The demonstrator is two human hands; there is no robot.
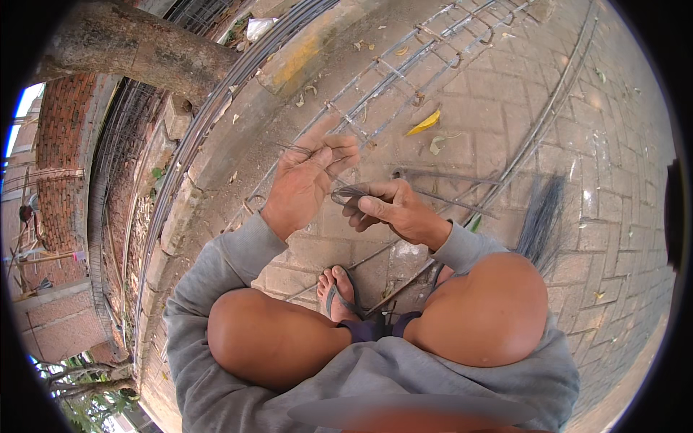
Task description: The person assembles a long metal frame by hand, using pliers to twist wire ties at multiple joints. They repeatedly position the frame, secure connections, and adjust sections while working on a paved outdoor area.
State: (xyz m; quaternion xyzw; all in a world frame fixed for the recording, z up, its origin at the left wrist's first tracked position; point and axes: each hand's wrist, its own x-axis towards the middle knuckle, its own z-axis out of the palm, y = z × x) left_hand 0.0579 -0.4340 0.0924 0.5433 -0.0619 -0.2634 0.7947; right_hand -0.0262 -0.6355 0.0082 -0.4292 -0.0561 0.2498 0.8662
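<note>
At frame centre, the left hand pinches thin grey binding wire strands; the right hand grips their looped bundle. Light, springy, probably sharp-ended; best held near the bend.

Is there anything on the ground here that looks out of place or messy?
Mostly small litter: a yellow leaf lies under the steel bar frame, with dry leaf bits scattered on the brick paving. The hands hold thin wire.

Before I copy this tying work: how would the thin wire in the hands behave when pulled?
The thin wire looks bendy: it curls into a loop by the right hand. Probably light, since the left hand pinches it with fingertips alone. Loose strands may spring back.
</note>
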